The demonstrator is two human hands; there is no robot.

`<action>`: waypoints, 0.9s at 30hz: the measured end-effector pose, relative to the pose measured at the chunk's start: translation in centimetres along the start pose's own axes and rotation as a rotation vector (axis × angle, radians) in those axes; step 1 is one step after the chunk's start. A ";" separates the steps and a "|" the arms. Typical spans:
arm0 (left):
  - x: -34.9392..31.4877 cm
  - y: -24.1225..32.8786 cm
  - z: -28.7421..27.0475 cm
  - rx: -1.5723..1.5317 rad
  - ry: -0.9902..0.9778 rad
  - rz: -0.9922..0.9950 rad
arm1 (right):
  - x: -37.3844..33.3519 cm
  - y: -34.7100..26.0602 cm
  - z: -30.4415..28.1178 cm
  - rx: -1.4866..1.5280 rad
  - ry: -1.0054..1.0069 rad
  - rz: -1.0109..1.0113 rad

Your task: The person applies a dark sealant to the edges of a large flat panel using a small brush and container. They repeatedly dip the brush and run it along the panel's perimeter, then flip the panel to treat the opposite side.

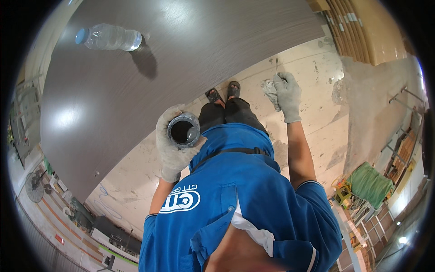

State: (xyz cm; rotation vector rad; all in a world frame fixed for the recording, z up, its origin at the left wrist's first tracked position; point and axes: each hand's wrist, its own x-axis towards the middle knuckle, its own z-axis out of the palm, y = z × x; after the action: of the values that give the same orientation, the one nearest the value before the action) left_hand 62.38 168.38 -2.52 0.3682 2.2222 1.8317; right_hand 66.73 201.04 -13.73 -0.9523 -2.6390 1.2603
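Note:
My left hand [171,156], in a grey work glove, is wrapped round a small cup [195,123] of greyish, see-through material. The cup's mouth faces up and its inside looks dark; whether that is liquid cannot be told. My right hand [290,94], also gloved, is closed on a crumpled grey-white rag [270,93]. A thin tool [277,66] with a narrow shaft and darker tip sticks out past the fingers; its handle is hidden in the grip. A large grey-brown board [108,88] lies ahead and to the left of my left hand.
A clear plastic bottle [111,37] with a blue cap lies on the board. Stacked cardboard [362,27] stands at the far right. Green sheeting [370,185] and metal frames sit at right. A fan [34,187] is at left. The pale floor [317,113] is stained.

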 end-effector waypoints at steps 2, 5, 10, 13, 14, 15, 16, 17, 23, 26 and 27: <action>0.4 0.1 0.0 0.000 0.001 0.017 | -0.3 -0.8 -0.7 -0.028 0.005 -0.124; 1.1 0.5 0.2 -0.011 0.024 0.003 | -1.3 -2.6 0.9 -0.060 -0.101 -0.365; 2.5 1.4 2.0 0.031 0.024 0.036 | 0.7 -1.8 1.7 0.019 -0.248 -0.118; 4.0 1.7 4.6 0.010 0.043 0.021 | 4.2 0.9 -1.4 0.052 -0.080 -0.126; 4.6 1.8 5.6 0.016 0.052 0.011 | 5.5 2.0 -2.9 0.057 -0.041 -0.108; 5.2 2.1 6.6 0.023 0.061 0.000 | 6.9 2.9 -4.6 0.040 -0.006 -0.050; 5.7 2.4 7.8 0.035 0.071 -0.012 | 8.3 3.8 -6.4 0.027 0.026 -0.003; 6.3 2.6 8.9 0.010 0.078 -0.028 | 9.4 4.4 -7.6 0.014 0.060 0.045; 11.5 4.0 16.2 0.027 0.073 0.001 | 12.2 5.4 -10.7 0.036 -0.154 -0.091; 12.9 4.7 18.8 0.004 0.083 0.017 | 13.2 6.5 -10.8 0.006 -0.263 -0.098; 13.2 5.0 19.4 0.012 0.087 0.014 | 13.7 7.0 -11.2 0.122 -0.175 -0.051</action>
State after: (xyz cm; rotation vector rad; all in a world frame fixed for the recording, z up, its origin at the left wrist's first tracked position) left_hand 56.75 191.66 -1.57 0.3130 2.2944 1.8756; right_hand 62.69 219.59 -14.07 -0.7852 -2.6552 1.5369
